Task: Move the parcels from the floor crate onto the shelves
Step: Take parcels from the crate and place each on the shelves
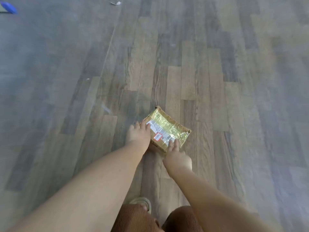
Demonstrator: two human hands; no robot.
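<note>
**Item:** parcel (167, 129). One small, flat cardboard box, bound all over in glossy clear tape, with a white shipping label (158, 133) on its top face.

**Location:** between your two hands, ahead of your knees, over the wood-plank floor (217, 64). It cannot be told whether it is lifted clear or rests there. Crate and shelves are not in view.

**Left hand** (138, 135): grips the parcel's left edge, fingers curled over the top face.

**Right hand** (177, 158): holds the near corner, fingers laid on top, thumb hidden.

**Handling, as judged:** light and stiff-walled, with slightly crushed edges. The tape will likely be slippery, so take it by opposite edges with your thumbs underneath, not by the glossy faces. Keep it flat.

**Also present:** sandal (142, 203); blue object (8, 7), far left.
</note>
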